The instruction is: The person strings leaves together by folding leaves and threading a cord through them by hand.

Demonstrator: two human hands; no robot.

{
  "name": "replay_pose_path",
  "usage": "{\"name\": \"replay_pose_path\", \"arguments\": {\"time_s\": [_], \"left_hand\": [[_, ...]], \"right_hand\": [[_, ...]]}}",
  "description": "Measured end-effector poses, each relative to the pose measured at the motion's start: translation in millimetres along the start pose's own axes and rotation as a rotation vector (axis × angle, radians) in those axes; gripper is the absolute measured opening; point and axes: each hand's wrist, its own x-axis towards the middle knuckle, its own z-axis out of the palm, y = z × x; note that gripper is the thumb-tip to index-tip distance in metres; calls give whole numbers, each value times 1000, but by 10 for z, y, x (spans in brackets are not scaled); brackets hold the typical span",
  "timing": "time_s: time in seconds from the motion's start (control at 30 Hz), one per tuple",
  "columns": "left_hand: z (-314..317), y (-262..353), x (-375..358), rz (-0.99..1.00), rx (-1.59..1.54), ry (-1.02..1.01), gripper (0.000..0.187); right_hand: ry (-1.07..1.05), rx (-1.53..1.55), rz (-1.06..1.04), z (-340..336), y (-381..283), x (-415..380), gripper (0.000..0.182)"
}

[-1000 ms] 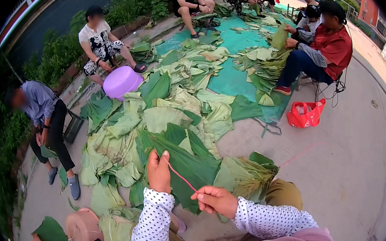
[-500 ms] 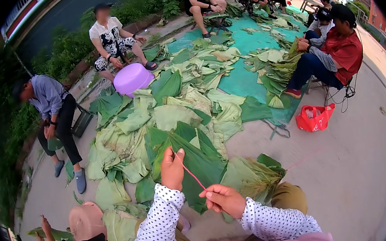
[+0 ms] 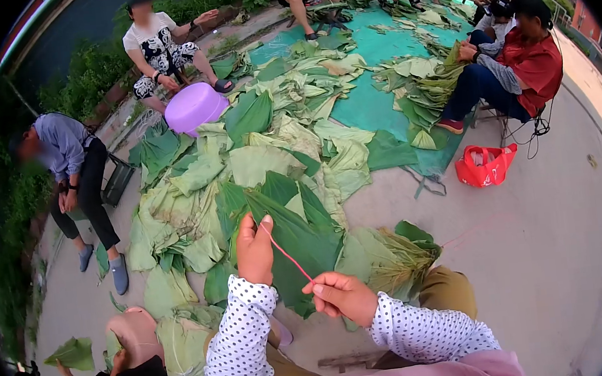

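A thin pink string (image 3: 287, 254) runs slantwise, fairly straight, between my two hands. My left hand (image 3: 254, 253) is closed, with the string's upper end at its thumb and fingers. The lower end is pinched between the thumb and forefinger of my right hand (image 3: 343, 299). Right behind my hands spreads a large folded dark green leaf (image 3: 307, 242), which my left hand overlaps. Whether the left hand also grips this leaf, I cannot tell. To the right, by my knee, lies a gathered bundle of paler leaves (image 3: 389, 259).
A broad heap of leaves (image 3: 269, 163) lies ahead, partly on a green sheet (image 3: 369, 104). Around it stand a purple basin (image 3: 196, 109), a red bag (image 3: 486, 165) and a pink tub (image 3: 134, 335). Several seated people surround the heap; one at lower left holds a leaf (image 3: 73, 354).
My hands keep the string stretched and appear slightly lower left. At lower left, the person's leaf is raised and spread. The person by the purple basin has extended an arm.
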Motion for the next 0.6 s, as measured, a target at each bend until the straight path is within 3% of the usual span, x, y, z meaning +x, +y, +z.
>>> {"name": "replay_pose_path", "arguments": {"time_s": [0.6], "left_hand": [[-55, 76, -51, 37, -24, -55, 25]], "right_hand": [[23, 162, 27, -72, 83, 103, 21]]}}
